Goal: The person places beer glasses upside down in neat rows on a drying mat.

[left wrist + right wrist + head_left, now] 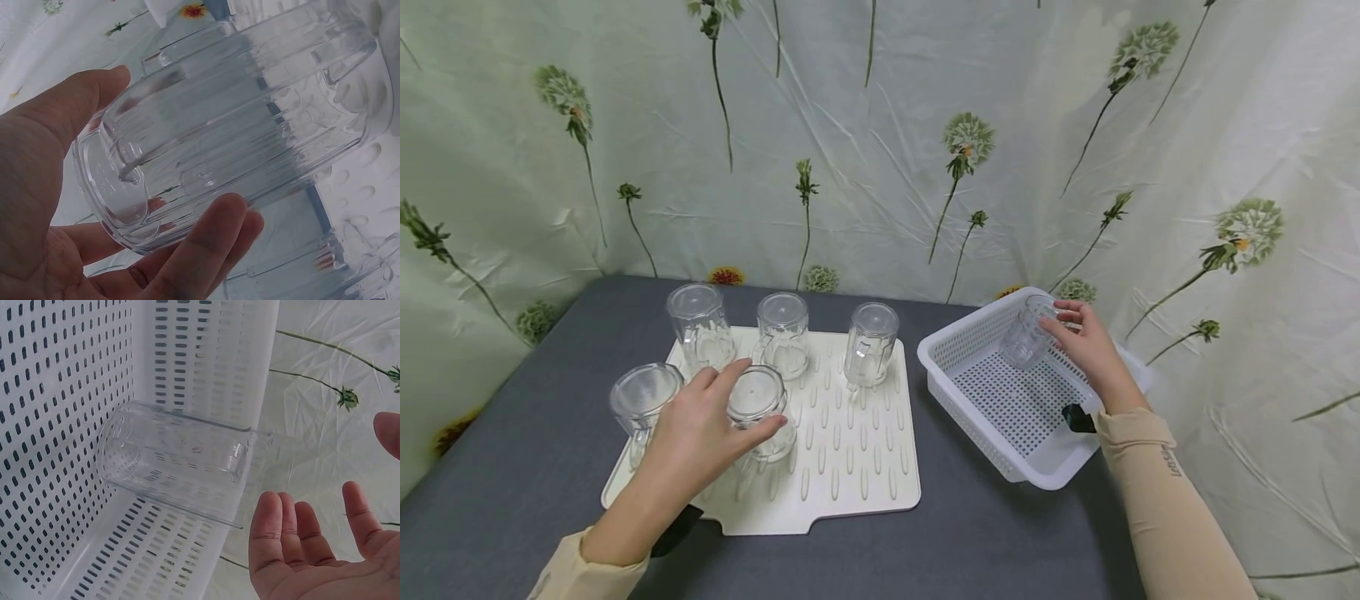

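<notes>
Clear glass mugs stand bottom up on a white draining board (850, 492). My left hand (700, 429) is spread around the front mug (757, 398), thumb on the near side and fingers on the far side. In the left wrist view the thumb (103, 84) lies beside the base of this mug (237, 125), and the fingertips overlap its wall. At the right, a clear glass (1026, 337) leans inside a white perforated basket (977, 421). My right hand (1092, 354) is at its upper end; in the right wrist view its fingers (265, 531) extend loosely just beyond the glass (181, 462).
More upturned mugs are on the board: one at the left (643, 392), and a back row with a left mug (700, 321), a middle mug (782, 333) and a right mug (871, 342). A flowered curtain (880, 167) hangs behind the dark table (497, 467).
</notes>
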`<state>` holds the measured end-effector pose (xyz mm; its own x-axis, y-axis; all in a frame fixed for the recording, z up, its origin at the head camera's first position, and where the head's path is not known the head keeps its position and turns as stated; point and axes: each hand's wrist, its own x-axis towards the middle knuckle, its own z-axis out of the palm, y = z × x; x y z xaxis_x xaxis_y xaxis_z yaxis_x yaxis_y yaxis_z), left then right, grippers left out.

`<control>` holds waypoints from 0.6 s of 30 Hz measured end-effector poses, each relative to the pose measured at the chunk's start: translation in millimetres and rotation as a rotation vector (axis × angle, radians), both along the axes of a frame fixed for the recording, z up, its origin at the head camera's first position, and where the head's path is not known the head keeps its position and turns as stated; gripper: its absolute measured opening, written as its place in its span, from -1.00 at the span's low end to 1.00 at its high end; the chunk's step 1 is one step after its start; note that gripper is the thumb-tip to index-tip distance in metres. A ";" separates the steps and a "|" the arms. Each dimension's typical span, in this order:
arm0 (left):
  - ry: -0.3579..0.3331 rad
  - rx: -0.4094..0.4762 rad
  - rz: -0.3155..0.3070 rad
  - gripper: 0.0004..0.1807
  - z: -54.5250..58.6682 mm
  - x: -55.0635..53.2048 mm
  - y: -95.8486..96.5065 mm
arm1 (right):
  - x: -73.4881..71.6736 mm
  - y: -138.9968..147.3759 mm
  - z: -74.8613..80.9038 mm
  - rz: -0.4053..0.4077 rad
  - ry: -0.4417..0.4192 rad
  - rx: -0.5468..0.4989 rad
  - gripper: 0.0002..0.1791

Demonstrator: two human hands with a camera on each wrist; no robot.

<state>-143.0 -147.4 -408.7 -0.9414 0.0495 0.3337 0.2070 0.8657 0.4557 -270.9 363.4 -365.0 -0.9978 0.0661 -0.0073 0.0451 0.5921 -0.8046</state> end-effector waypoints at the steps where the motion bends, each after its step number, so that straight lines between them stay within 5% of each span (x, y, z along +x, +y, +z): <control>1: 0.003 0.003 -0.002 -0.08 -0.1 -0.3 0.4 | -0.4 0.7 0.3 -0.004 -0.003 0.003 -0.20; 18: 0.035 0.018 -0.005 -0.10 1.1 -1.1 4.1 | -10.9 10.1 0.8 -0.085 -0.008 0.013 -0.14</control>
<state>-144.1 -143.2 -407.6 -0.9289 0.0480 0.3673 0.2275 0.8564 0.4634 -281.8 373.5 -364.1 -0.9885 0.1503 -0.0136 0.1016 0.5965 -0.7961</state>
